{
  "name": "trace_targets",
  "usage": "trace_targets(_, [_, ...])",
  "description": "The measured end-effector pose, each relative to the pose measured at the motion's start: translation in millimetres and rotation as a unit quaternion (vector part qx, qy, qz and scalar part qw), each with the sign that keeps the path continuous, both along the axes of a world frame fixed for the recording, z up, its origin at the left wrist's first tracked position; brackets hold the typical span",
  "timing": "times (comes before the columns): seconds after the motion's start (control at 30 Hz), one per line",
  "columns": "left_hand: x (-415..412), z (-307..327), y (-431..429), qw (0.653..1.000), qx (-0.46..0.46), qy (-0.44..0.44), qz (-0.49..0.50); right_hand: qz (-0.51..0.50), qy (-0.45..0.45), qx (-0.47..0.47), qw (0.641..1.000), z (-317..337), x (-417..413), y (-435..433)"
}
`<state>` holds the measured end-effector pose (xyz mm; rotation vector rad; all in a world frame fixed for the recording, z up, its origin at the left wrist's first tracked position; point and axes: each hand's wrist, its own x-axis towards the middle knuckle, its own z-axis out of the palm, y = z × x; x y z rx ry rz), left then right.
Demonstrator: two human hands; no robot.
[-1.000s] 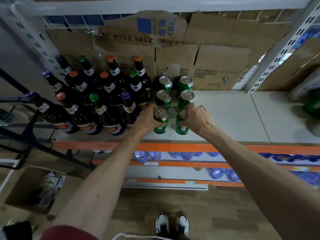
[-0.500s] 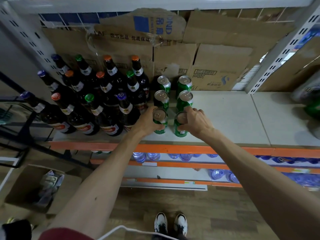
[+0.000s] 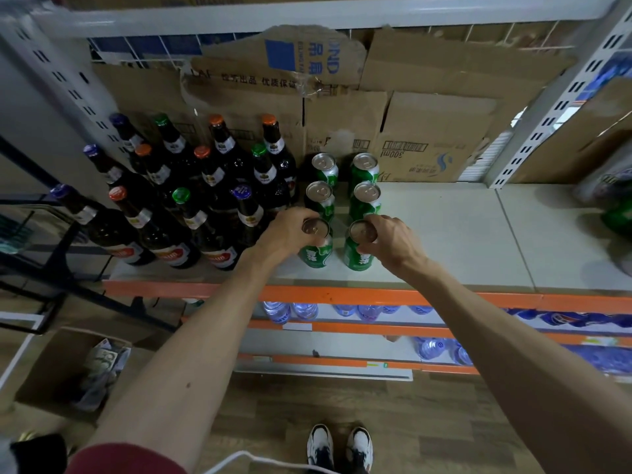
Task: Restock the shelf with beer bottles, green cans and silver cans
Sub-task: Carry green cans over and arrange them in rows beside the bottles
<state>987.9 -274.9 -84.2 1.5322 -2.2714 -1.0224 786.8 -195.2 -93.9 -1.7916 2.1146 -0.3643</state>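
Two hands grip the front green cans on the shelf: left hand on the left can, right hand on the right can; beer bottles stand at nine o'clock.

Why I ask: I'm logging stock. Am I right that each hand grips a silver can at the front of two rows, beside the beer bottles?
Not quite: the head view shows green cans. The left hand grips one green can, the right hand the other, beside the beer bottles.

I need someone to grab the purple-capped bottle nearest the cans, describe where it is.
On the shelf, find the dark beer bottles left of the green cans. In their front row, the rightmost one has a purple cap; its row-mates are green and orange.
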Motion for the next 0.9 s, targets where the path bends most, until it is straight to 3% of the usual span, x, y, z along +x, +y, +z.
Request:
trace_targets(0.4, [-0.9, -1.5, 7.4, 0.999, -0.040, -0.005, 0.021, -0.054, -0.033, -0.015, 0.998, -4.2, 8.3, 0.3])
trace_targets(0.9, [3.0, -1.8, 8.4, 0.999, -0.020, 0.025, 0.018, -0.061, -0.042, 0.003, 0.997, -4.5, 12.5, 3.0])
